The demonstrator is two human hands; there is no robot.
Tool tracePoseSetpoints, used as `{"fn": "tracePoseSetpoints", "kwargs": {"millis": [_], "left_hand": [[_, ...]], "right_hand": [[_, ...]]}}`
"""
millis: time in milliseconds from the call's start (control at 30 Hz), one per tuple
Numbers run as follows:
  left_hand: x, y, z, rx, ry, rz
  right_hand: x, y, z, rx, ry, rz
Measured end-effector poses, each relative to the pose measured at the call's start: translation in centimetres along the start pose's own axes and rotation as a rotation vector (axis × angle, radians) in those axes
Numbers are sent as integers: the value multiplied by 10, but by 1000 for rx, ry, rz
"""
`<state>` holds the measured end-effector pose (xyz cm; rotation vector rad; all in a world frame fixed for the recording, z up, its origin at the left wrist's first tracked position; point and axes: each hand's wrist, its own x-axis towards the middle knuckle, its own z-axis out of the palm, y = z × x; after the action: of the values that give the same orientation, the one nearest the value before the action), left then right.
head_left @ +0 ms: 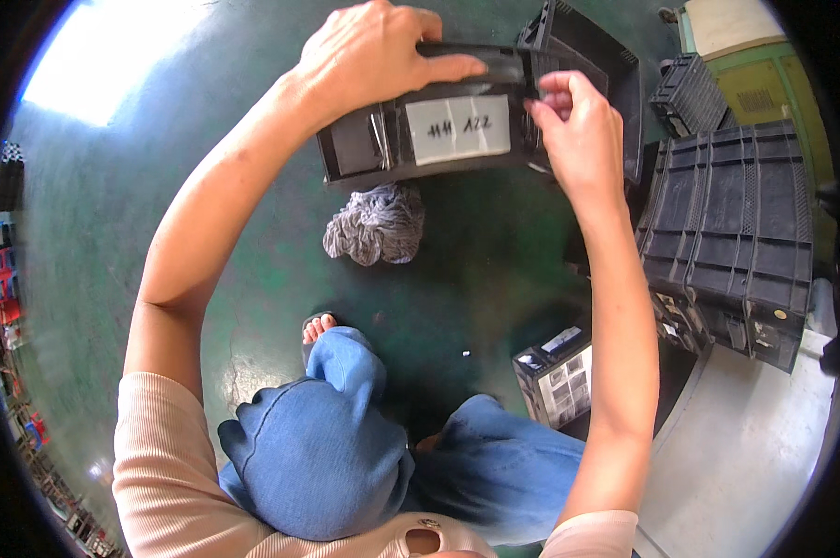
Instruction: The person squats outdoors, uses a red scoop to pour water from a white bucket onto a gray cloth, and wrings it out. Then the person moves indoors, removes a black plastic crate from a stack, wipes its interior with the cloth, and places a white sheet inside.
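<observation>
A black plastic crate is held out in front of me, one side facing me. Clear tape and a white handwritten label cover the middle of that side. Over its upper edge, my left hand grips the crate, thumb along the near side. My right hand is at the crate's right end, thumb and fingers curled together in a pinch. What lies between those fingertips, if anything, is too small to make out. On the floor just below the crate in view sits a crumpled grey striped cloth.
Another black crate stands behind my right hand. Large ribbed black crates are stacked at the right, by a pale surface. A small black box with a printed label lies near my right forearm. Shelving lines the far left.
</observation>
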<state>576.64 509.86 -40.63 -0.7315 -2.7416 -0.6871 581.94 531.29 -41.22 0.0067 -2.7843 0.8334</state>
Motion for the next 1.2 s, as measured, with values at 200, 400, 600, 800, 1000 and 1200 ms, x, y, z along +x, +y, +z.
{"fn": "tracePoseSetpoints", "kwargs": {"millis": [200,400,600,800,1000,1200], "left_hand": [[-7,12,23,132,51,-145],[6,23,36,130,25,-276],[30,19,20,102,-19,-356],[29,22,28,151,27,-366],[30,27,35,168,85,-386],[46,7,32,227,60,-385]], "right_hand": [[25,12,24,6,114,74],[1,-26,35,-82,220,-53],[-31,-63,-20,437,48,-248],[-91,-51,-42,264,-106,-382],[-143,-75,-64,329,-150,-578],[-154,-57,-87,221,-372,-151]]}}
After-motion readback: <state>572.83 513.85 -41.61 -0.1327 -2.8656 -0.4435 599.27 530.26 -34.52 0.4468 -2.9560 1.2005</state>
